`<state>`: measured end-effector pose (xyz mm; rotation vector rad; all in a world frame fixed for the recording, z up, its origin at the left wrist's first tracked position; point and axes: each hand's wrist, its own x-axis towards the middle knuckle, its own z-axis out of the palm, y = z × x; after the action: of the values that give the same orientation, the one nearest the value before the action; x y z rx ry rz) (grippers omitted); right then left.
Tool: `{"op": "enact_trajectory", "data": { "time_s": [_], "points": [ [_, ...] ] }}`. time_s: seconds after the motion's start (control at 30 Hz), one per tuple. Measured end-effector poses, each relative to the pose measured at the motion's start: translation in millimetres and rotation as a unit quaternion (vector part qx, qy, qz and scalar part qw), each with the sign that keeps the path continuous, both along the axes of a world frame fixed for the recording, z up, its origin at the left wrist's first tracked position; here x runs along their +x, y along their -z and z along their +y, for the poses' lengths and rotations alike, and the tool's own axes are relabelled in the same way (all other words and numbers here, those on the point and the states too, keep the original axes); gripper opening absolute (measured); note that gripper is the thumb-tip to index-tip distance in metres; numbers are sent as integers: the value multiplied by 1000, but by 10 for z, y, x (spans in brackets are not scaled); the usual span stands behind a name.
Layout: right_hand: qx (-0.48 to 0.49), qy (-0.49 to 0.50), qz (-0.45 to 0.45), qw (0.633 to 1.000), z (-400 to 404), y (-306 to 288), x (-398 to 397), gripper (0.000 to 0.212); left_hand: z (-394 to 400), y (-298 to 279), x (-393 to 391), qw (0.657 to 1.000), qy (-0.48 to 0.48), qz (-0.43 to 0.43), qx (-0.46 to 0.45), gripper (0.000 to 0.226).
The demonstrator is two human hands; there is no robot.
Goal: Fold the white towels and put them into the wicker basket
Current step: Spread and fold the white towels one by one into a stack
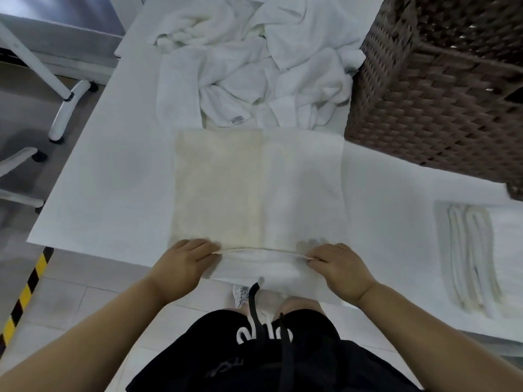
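Head view: left hand (185, 257) and right hand (336, 261) each pinch the towel (254, 188) hem with curled fingers at the tabletop's (107, 179) near edge.

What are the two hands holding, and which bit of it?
Both hands pinch the flat towel by its near edge: the left hand at the near left corner, the right hand at the near right corner, fingers curled over the hem.
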<state>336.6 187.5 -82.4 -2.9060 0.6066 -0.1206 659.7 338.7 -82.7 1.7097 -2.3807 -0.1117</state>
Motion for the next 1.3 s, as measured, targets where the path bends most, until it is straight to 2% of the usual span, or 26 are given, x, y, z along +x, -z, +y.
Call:
{"op": "enact_trajectory", "data": {
  "time_s": [0.07, 0.13, 0.2, 0.27, 0.37, 0.43, 0.53, 0.63, 0.8, 0.9, 1.0, 1.1, 1.17, 1.2, 1.3],
  "points": [
    [7, 21, 3, 1000, 56, 51, -37, 38, 50, 26, -18, 1000, -16, 1, 7, 34],
    [6, 26, 0, 1000, 90, 53, -27, 26, 71, 51, -22, 1000, -17, -12, 19, 31],
    [15, 38, 7, 999, 125, 19, -9, 19, 98, 87, 12, 999, -6, -28, 46, 40],
    [16, 55, 28, 998, 171, 11, -2, 29, 136, 150, 54, 998, 16, -39, 43, 39],
    [20, 72, 67, 995, 233, 16, 4, 38, 179, 203, 68, 999, 27, -14, 11, 21],
    [21, 82, 77, 993, 258, 9, 18, 41, 175, 191, 77, 999, 35, -5, 0, 18],
    [20, 99, 77, 992, 274, -8, 53, 45, 174, 155, 103, 999, 34, 16, 6, 33],
    [18, 105, 90, 990, 295, -53, 99, 50, 140, 46, 73, 997, -15, 61, 39, 56],
    [18, 99, 80, 992, 272, -55, 123, 45, 82, -129, 57, 974, -137, 136, 121, 49],
    [15, 98, 61, 993, 271, -49, 109, 45, 38, -225, 39, 963, -158, 146, 160, 60],
    [-11, 95, 63, 993, 223, -115, 70, 32, 11, -280, 72, 966, -139, 129, 178, 55],
    [-26, 114, 134, 984, 99, -301, 63, 21, -8, -296, 89, 980, -74, 43, 177, 11],
    [-18, 127, 198, 972, 15, -442, 67, 9, -27, -352, 25, 971, -83, -12, 222, 15],
    [-14, 138, 218, 966, -23, -514, 71, 19, -40, -389, -9, 962, -101, -34, 251, 20],
    [-10, 178, 192, 965, -177, -775, 100, 21, -135, -563, -41, 959, -164, -26, 231, 23]
  ]
}}
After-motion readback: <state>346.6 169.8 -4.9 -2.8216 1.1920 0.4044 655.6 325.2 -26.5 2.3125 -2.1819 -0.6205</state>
